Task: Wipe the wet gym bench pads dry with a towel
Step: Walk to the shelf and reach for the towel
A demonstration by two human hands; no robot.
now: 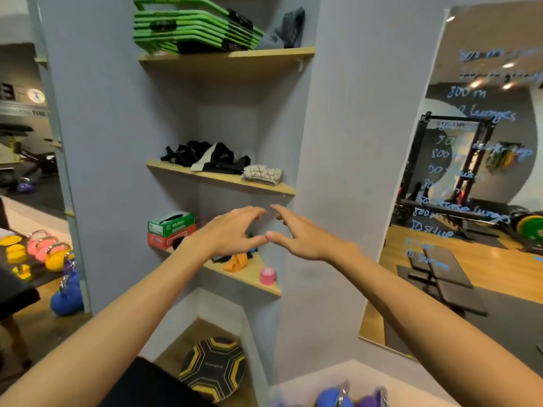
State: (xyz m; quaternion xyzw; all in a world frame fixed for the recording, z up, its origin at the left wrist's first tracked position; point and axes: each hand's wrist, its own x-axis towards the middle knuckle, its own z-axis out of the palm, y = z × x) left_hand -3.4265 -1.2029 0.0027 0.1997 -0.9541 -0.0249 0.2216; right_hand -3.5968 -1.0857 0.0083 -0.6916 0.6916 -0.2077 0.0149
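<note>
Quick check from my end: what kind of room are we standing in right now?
Most likely a gym's storage corner. Coloured kettlebells sit on the floor at left, a wall mirror reflects a squat rack and weight plates, and stacked green step boards fill the top shelf.

A: Above the hands, top shelf: stack of green step boards, grey cloth bundle at its right.

B: Middle shelf?

A: Black straps, knobbly cream pad.

B: Behind the hands?

A: Green box on red box, orange band, pink tape roll. Far left, yellow, pink, blue kettlebells. Right, wall mirror with blue writing.
</note>
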